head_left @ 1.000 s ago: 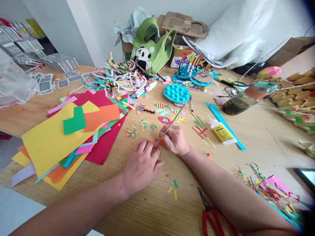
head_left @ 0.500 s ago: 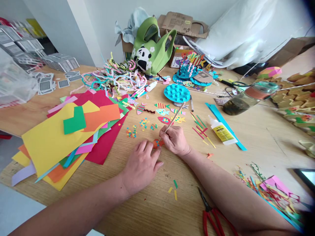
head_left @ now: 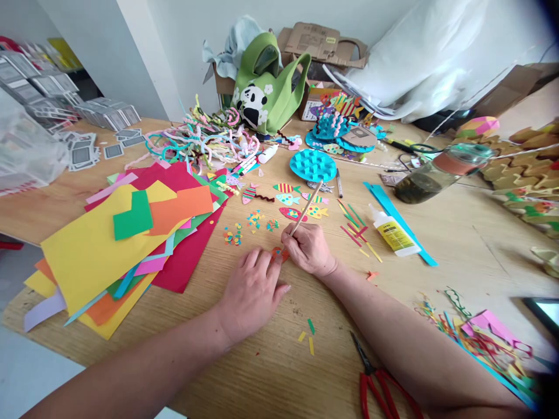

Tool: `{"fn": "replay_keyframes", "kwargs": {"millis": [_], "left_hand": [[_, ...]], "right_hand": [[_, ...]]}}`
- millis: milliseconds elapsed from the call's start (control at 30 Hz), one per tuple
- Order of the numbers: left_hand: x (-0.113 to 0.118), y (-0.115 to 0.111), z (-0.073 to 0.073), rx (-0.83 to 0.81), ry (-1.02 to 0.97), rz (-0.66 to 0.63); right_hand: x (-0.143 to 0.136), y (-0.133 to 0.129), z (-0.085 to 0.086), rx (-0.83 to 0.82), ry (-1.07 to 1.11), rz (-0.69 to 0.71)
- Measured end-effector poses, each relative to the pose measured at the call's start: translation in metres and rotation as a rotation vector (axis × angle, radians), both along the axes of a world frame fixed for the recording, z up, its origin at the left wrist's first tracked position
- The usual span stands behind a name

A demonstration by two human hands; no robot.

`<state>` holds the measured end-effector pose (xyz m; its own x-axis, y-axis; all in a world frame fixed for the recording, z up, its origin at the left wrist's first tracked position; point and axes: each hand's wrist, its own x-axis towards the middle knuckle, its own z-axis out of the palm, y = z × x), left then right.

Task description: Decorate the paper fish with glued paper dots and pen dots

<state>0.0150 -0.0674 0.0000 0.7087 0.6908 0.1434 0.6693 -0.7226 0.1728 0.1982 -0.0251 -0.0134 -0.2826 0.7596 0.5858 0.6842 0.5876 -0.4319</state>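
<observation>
My right hand (head_left: 311, 250) pinches a thin wooden stick (head_left: 307, 206), which slants up and away; its lower tip is hidden behind the fingers. Flat on the table lies my left hand (head_left: 251, 291), fingers stretched out, with the fingertips at a small orange paper fish (head_left: 279, 253). That fish is partly covered by both hands. Just beyond are several decorated paper fish, among them a yellow fish (head_left: 317, 212) with dots and a striped fish (head_left: 286, 188). Tiny paper pieces (head_left: 257, 219) lie in little piles to the left of them.
Coloured paper sheets (head_left: 96, 250) are stacked at left. A glue bottle (head_left: 395, 231), paper strips (head_left: 360, 224) and a glass jar (head_left: 441, 173) lie at right. Red-handled scissors (head_left: 371, 372) rest near my right forearm. Behind are a blue oval piece (head_left: 313, 166), pipe cleaners (head_left: 201, 139) and a green bag (head_left: 277, 93).
The stick has tilted slightly, its upper end lower and further left. My left fingers have shifted a little over the orange fish. The rest looks the same.
</observation>
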Motion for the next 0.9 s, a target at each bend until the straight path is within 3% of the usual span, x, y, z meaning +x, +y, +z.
{"fn": "replay_keyframes", "kwargs": {"millis": [367, 633, 900], "left_hand": [[0.0056, 0.003, -0.0013, 0.018, -0.006, 0.027], [0.005, 0.0025, 0.0, 0.012, -0.013, 0.023], [0.0056, 0.0037, 0.0003, -0.003, -0.004, 0.025]], "right_hand": [[-0.0013, -0.0004, 0.0035, -0.061, 0.037, -0.007], [0.001, 0.0029, 0.0006, -0.155, 0.26, -0.063], [-0.0011, 0.0017, 0.004, -0.163, 0.183, -0.051]]}}
